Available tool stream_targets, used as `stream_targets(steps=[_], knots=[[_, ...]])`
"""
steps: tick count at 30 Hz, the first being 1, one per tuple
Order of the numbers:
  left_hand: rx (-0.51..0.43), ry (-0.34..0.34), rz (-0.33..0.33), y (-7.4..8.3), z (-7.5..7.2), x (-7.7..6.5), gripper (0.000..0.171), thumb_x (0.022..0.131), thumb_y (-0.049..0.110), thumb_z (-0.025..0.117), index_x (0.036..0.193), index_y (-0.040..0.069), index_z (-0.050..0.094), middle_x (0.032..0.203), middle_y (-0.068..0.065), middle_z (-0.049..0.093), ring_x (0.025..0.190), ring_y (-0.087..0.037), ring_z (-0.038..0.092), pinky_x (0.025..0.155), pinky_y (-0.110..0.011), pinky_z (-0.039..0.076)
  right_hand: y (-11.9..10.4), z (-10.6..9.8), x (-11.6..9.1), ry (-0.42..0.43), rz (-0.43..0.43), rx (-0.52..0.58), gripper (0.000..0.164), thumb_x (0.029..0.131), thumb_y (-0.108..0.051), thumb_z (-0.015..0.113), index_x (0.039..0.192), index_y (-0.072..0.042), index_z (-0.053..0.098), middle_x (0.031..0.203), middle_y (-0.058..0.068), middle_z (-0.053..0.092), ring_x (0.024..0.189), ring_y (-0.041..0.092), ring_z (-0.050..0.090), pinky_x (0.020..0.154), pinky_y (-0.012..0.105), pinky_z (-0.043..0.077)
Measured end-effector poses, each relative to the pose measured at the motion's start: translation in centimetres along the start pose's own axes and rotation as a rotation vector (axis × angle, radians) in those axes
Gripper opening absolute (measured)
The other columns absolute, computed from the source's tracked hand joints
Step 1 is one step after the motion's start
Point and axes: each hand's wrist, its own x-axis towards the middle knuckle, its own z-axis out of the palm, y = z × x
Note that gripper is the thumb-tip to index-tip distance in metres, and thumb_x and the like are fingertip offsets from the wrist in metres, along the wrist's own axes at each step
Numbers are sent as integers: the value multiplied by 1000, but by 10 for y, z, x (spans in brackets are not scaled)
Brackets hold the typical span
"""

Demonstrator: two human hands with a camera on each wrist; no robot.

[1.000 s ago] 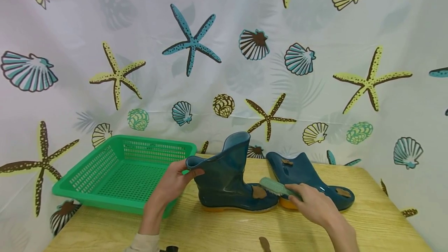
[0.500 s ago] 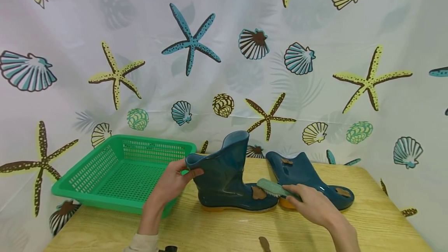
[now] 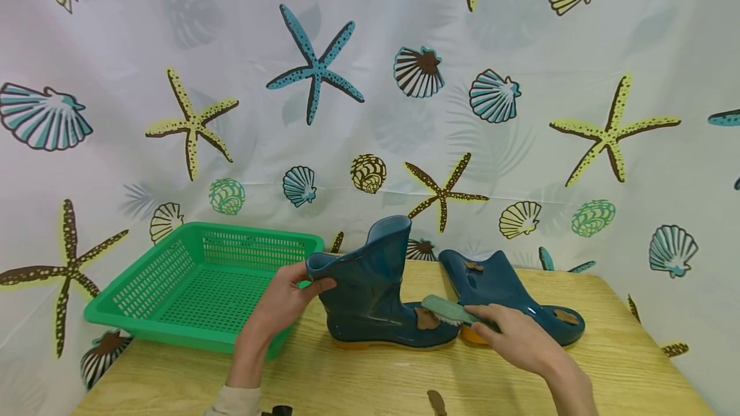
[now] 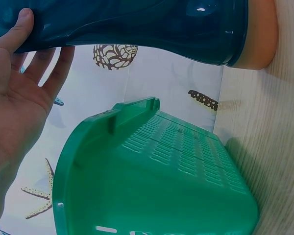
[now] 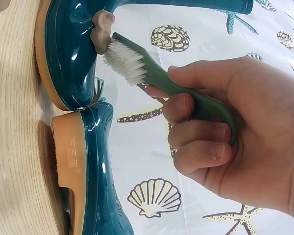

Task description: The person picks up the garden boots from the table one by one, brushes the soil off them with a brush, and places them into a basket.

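A dark blue rubber boot with an orange sole stands upright on the table, toe to the right. My left hand grips the rim of its shaft, thumb outside. On the toe sits a brown mud-like patch. My right hand holds a green scrub brush by its handle, white bristles facing down at the patch's edge. The second boot lies on its side just to the right, with brown patches on toe and shaft.
A green plastic basket stands at the left, behind my left forearm. A loose brown piece lies near the table's front edge. Behind the wooden table hangs a white curtain printed with shells and starfish.
The brush in my right hand has shifted slightly left, over the brown patch on the standing boot's toe. My left hand and both boots stay in place.
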Motion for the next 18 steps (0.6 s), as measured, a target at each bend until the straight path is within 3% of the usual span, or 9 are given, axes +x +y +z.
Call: stream_targets(steps=[5,12,18], knots=[[-5,-4,7,1,-1,0,30,94,20,67,123,14,70,118,-7,72,111,-16,66,90,-34,57,1,-1,0,-5,-13,12,43,99,-30,61,138,-12,60,127,9,64,93,19,54,71,37,41],[24,0,14,2,-2,-1,29,94,20,67,122,17,71,117,-4,72,111,-19,66,88,-34,57,2,-1,-1,32,9,10,43,101,-29,59,140,-11,58,133,13,62,114,32,61,83,47,53],[23,-3,21,0,0,0,30,94,19,67,123,14,70,117,-7,72,111,-19,66,89,-37,57,6,3,3,41,53,-27,42,101,-27,58,140,-10,57,133,15,61,114,33,61,80,46,53]])
